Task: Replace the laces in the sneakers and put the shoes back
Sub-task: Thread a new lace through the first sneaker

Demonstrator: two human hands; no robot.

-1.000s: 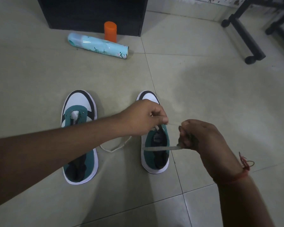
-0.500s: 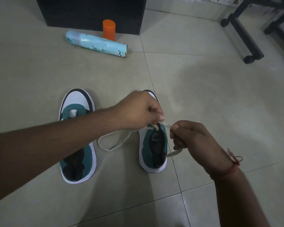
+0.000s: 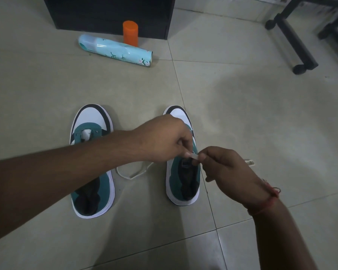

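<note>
Two white, teal and black sneakers stand side by side on the tiled floor, toes away from me. The left sneaker (image 3: 92, 162) is partly crossed by my left forearm. Over the right sneaker (image 3: 183, 182) both hands meet. My left hand (image 3: 164, 139) pinches the white lace (image 3: 133, 172) at the shoe's throat. My right hand (image 3: 222, 168) pinches the same lace just beside it. A slack loop of lace lies on the floor between the shoes, and its free end (image 3: 250, 162) sticks out past my right hand.
A light-blue spray can (image 3: 115, 49) lies on its side at the back, with an orange cylinder (image 3: 130, 33) upright behind it. A dark cabinet (image 3: 109, 14) stands behind both. Black wheeled stand legs (image 3: 293, 39) occupy the back right.
My right hand moved left and up toward my left hand, so the lace between them is now short. The lace's free end now shows to the right of my right hand.
</note>
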